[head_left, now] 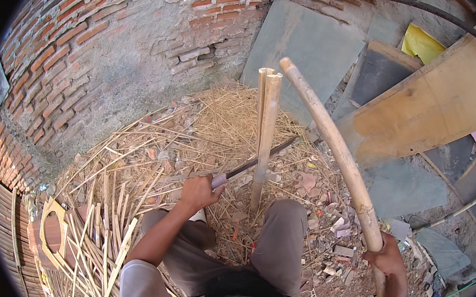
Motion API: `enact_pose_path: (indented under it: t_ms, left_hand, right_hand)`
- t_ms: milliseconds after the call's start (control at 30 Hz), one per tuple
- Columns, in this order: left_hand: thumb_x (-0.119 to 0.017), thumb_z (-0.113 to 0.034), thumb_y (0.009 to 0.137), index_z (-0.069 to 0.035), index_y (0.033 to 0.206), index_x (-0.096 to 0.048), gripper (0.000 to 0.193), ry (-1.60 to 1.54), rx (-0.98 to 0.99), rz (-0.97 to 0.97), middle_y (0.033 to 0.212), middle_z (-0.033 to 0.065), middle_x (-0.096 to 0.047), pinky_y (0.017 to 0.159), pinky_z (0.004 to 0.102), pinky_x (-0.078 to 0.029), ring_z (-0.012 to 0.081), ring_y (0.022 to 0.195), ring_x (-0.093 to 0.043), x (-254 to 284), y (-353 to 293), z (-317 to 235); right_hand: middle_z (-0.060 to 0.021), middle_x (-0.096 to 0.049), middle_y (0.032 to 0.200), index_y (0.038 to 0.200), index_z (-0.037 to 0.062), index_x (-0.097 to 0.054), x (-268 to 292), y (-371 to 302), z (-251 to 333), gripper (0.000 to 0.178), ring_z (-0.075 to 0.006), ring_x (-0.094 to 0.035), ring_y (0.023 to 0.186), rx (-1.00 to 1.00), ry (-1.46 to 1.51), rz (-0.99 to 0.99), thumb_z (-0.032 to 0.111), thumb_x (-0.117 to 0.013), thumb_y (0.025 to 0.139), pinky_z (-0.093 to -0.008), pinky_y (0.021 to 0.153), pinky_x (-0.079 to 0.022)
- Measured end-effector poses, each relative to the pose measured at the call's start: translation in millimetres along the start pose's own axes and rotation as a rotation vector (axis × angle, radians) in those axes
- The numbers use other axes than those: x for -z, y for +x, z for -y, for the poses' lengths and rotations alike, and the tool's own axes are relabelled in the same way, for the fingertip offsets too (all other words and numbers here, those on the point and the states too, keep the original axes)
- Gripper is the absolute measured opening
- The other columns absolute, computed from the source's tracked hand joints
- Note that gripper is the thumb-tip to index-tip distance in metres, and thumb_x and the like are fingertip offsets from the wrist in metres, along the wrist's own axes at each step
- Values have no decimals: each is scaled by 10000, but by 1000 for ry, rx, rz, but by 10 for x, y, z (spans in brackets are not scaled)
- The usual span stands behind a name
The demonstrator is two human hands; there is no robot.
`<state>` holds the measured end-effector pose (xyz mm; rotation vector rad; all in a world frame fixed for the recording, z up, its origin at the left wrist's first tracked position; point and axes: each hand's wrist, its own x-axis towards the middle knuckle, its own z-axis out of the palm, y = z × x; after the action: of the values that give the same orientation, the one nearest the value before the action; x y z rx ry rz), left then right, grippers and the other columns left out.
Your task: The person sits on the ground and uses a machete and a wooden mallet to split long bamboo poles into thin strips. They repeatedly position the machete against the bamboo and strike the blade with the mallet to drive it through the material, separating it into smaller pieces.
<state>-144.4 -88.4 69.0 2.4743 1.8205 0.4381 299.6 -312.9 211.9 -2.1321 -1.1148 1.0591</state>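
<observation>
My left hand (199, 190) grips the handle of a long dark knife (260, 157), whose blade is set against an upright bamboo piece (266, 134) standing on the ground in front of my knees. The bamboo's top looks split in two. My right hand (385, 257) holds a long pale curved stick (331, 134), raised and slanting up toward the top of the bamboo. My grey-trousered legs (281, 238) frame the bamboo's foot.
A heap of straw-like bamboo shavings (194, 127) covers the ground ahead. Thin bamboo strips (98, 232) lie at lower left by a woven piece. A brick wall (87, 48) stands at left. Boards and grey slabs (425, 103) lean at right, with rubble underfoot.
</observation>
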Motion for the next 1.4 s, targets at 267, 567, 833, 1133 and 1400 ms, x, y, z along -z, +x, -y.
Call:
enact_pose_path:
  t_ms: [267, 567, 833, 1133, 1400]
  left_hand:
    - [-664, -488, 805, -21, 804, -657, 467, -39, 10, 8, 608, 194, -636, 541, 471, -525, 370, 571, -654, -115, -144, -29]
    - [-672, -503, 793, -29, 791, -653, 475, 21, -59, 12, 581, 171, -627, 521, 455, -522, 349, 549, -652, 78, -84, -23]
    - [-664, -506, 797, -36, 809, -663, 470, 32, -9, 30, 603, 172, -641, 522, 456, -523, 344, 538, -650, 87, -221, 57]
    - [-646, -522, 811, -34, 848, -670, 490, -42, 9, 34, 638, 191, -652, 563, 464, -533, 362, 584, -664, -289, 27, -177]
    - [-635, -521, 816, -29, 861, -677, 496, 3, 152, 53, 708, 207, -677, 630, 477, -550, 371, 658, -684, -367, -102, 144]
  right_hand:
    - [-70, -580, 660, 786, 8, -526, -59, 550, -289, 117, -159, -581, 529, 435, 247, -540, -21, -614, 714, -303, 498, -481]
    - [-141, -660, 833, 1011, -50, -621, -234, 233, -860, 418, -215, -632, 679, -191, -73, 10, 74, -718, 624, -354, 654, -507]
    - [-57, -559, 643, 833, -31, -548, 143, 161, -174, 191, -140, -563, 509, 422, 198, -505, -42, -640, 666, -297, 452, -467]
    - [-129, -644, 813, 1003, -67, -617, -466, 453, -1156, 396, -181, -618, 634, -90, -50, 101, 39, -741, 643, -339, 577, -506]
    - [-45, -565, 671, 851, -12, -546, 188, 49, 240, 174, -113, -545, 536, 455, 267, -492, -27, -623, 695, -262, 492, -453]
